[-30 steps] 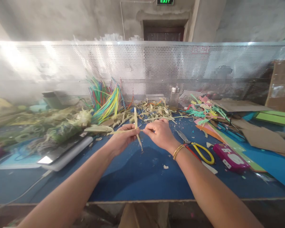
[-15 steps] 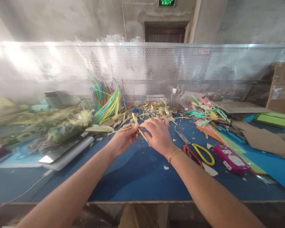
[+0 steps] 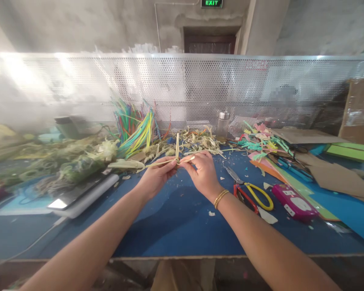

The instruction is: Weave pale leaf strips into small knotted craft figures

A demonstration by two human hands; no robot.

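Note:
Above the middle of the blue table, my left hand [image 3: 156, 178] pinches pale, straw-coloured plant strips [image 3: 177, 146] between thumb and fingers. One strip end stands upright where the fingertips meet, and another runs out leftward over the hand. Close against it, my right hand [image 3: 204, 171], with a gold bracelet [image 3: 221, 199] at the wrist, pinches a strip end that points right. Where the strips cross is partly covered by the fingertips. Beyond the hands lies a heap of similar dry pale strips [image 3: 202, 140].
Scissors [image 3: 255, 194] with red and yellow handles and a magenta device [image 3: 294, 202] lie at right, beside coloured paper [image 3: 342, 210] and cardboard. A bundle of coloured stems [image 3: 136, 129] and a bottle [image 3: 223, 124] stand behind. At left are a tablet [image 3: 87, 196] and green fibre bundles [image 3: 81, 165].
The strip that slanted down to the right between my hands now points upright. A strip end now sticks out rightward at my right fingers, and that hand has turned slightly.

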